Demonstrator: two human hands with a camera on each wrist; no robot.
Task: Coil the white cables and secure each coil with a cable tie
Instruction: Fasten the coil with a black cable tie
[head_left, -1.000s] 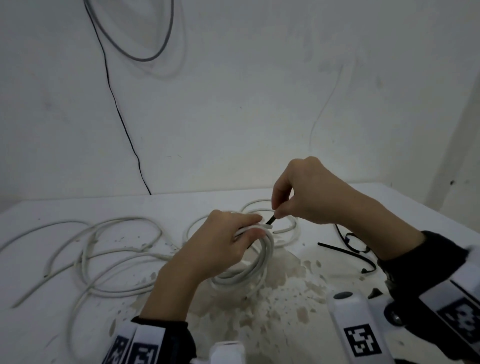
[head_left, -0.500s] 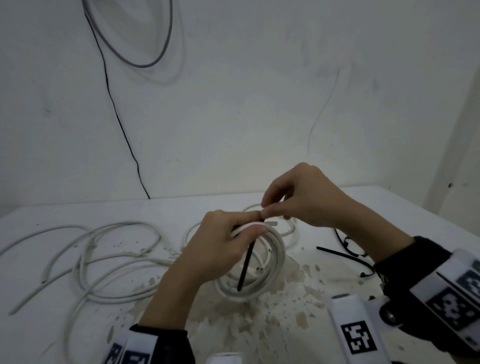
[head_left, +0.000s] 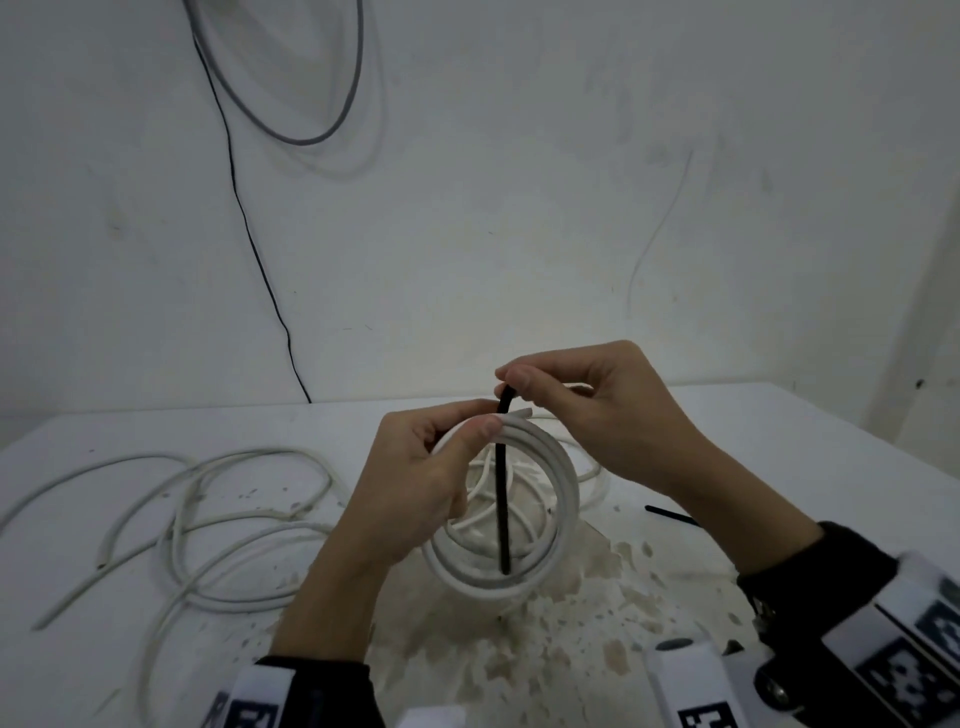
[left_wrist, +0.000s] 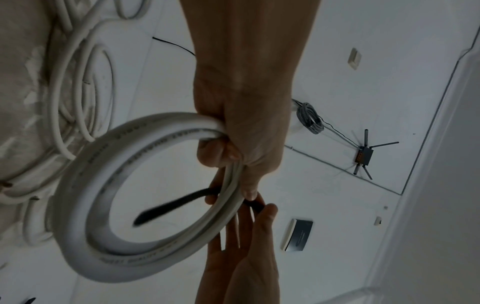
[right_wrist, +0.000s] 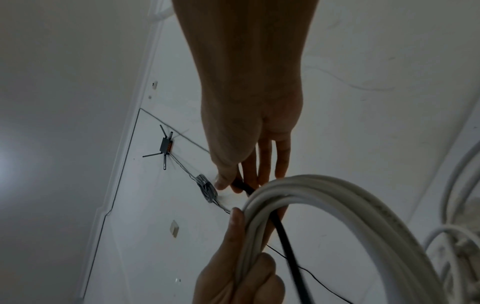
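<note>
A coil of white cable (head_left: 563, 499) (left_wrist: 85, 185) (right_wrist: 363, 216) is held upright above the table. My left hand (head_left: 431, 467) (left_wrist: 241, 144) grips its top left part with fingers and thumb curled round the strands. A black cable tie (head_left: 502, 488) (left_wrist: 171, 207) (right_wrist: 288, 242) is draped over the top of the coil and hangs down through its middle. My right hand (head_left: 592, 410) (right_wrist: 249, 164) pinches the tie's upper end just above the coil, between thumb and forefinger.
Loose white cable (head_left: 197, 519) sprawls over the white table (head_left: 779, 467) to the left. Another white coil (head_left: 587, 467) lies behind the held one. Spare black ties (head_left: 670, 515) lie at the right. A black wire (head_left: 249, 234) and a grey loop (head_left: 311, 104) hang on the wall.
The coil has been lifted and stood more upright. My right hand has risen and drawn the black tie over the top of the coil, so it now hangs straight down through the ring.
</note>
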